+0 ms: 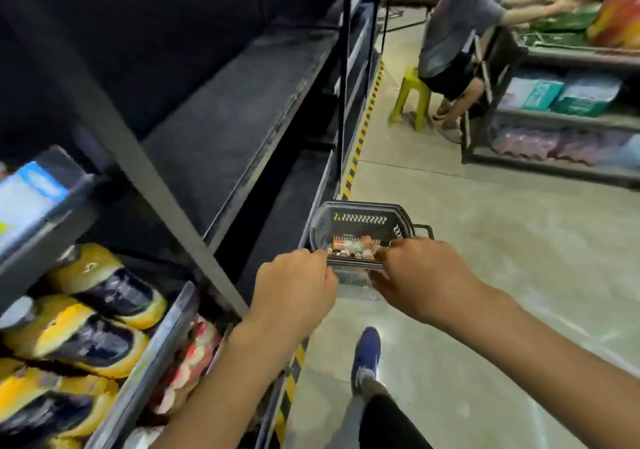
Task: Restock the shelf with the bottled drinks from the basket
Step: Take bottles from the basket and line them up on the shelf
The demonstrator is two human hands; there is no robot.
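Gripping rim of slotted black plastic basket [360, 220], left hand [294, 285] and right hand [422, 275] curled, bottles [349, 247] inside

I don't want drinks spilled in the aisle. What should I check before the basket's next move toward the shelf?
1. Left grip curled on the basket near rim: ok.
2. Right grip curled on the same rim: ok.
3. Bottled drinks inside the basket: ok; count cannot tell, blurred.
4. Bare space on the dark shelf beside the basket: ok.
5. Seated person well away from the basket: ok.
6. Basket lifted or resting on the floor: cannot tell.
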